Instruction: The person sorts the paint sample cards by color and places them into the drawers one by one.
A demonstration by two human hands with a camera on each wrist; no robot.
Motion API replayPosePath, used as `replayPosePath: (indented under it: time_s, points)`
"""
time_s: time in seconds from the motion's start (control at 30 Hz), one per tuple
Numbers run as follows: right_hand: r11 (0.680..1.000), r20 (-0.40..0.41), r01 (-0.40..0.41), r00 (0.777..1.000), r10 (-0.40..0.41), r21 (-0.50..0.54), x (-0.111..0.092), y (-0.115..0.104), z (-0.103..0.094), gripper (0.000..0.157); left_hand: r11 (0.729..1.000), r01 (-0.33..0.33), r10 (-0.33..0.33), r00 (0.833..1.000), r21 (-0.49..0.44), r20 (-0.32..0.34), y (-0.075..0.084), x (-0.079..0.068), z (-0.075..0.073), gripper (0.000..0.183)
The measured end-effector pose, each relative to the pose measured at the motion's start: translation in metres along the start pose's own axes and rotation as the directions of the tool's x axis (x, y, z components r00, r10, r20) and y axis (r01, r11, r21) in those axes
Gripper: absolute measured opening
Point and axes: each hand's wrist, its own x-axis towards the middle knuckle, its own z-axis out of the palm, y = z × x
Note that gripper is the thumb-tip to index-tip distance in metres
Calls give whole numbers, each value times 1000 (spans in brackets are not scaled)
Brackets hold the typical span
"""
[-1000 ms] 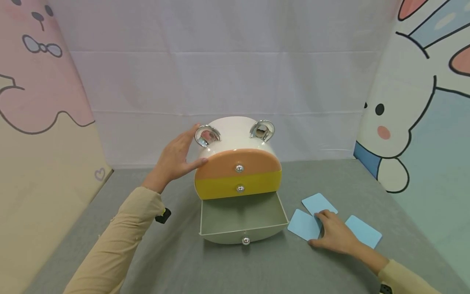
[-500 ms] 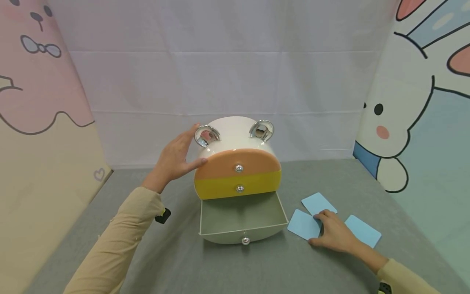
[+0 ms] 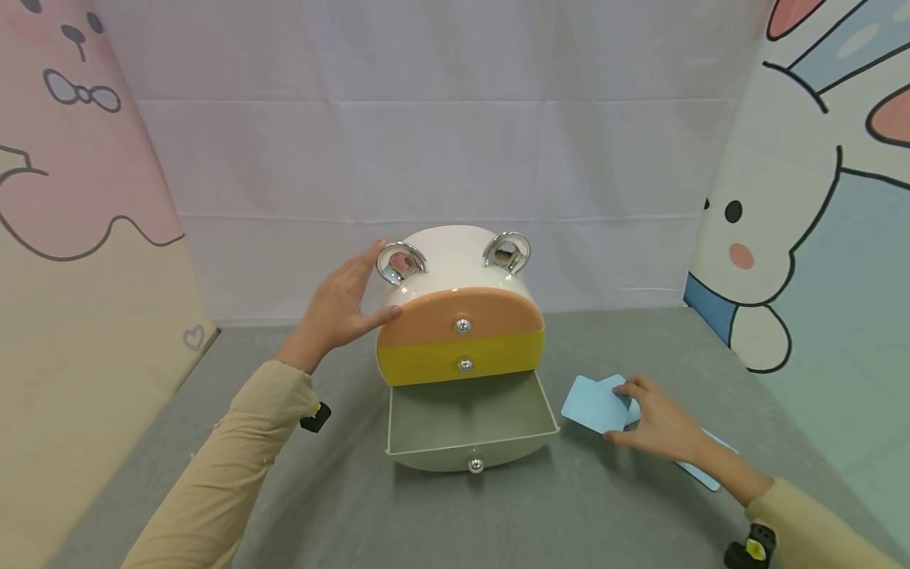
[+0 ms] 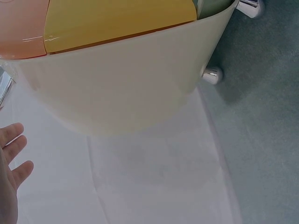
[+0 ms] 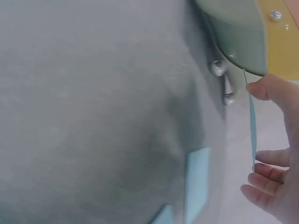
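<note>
A light blue card (image 3: 592, 405) is pinched between thumb and fingers of my right hand (image 3: 657, 423), lifted off the table and tilted. From the right wrist view the same card (image 5: 252, 126) shows edge-on. My left hand (image 3: 340, 304) lies against the left side of a white animal-shaped drawer box (image 3: 455, 257), thumb at its front edge, fingers beside the silver left ear (image 3: 401, 262). Its fingers (image 4: 16, 149) look extended and spread in the left wrist view. The green bottom drawer (image 3: 465, 419) is pulled out; the orange drawer (image 3: 426, 316) and yellow drawer (image 3: 426, 363) are pushed in.
On the grey tabletop (image 3: 498, 529) lie two more blue cards. One card (image 5: 197, 182) is partly behind the held card in the head view; the other (image 3: 700, 476) is mostly hidden under my right forearm. A white cloth (image 3: 441, 158) hangs behind, with printed panels at both sides.
My right hand has picked the nearer left card up off the table, raising it slightly and away from me. My left hand and the drawer box have stayed put.
</note>
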Motion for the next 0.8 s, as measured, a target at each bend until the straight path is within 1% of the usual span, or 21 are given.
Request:
replayPosePath:
  time_s: [0.2,0.4,0.5,0.6,0.8]
  points:
    - [992,-31,97,995,-95,85,11,-4,-21,62,1000,7,-7,1000,4,8,0,0,0,89]
    - [973,-58,214,976,-210,83,21,-15,-34,60,1000,9,-9,1000,9,12,1,0,-1,88]
    - [965,-39,253,967,-251,75,28,-25,-37,61,1000,7,-7,1000,10,8,1,0,-2,88]
    - [955,3,275,961,-277,108,36,-37,-37,61,1000,2,-2,1000,10,4,1,0,-1,88]
    - [932,62,329,938,-341,152,48,-65,-27,61,1000,4,-4,1000,11,2,1,0,-1,88]
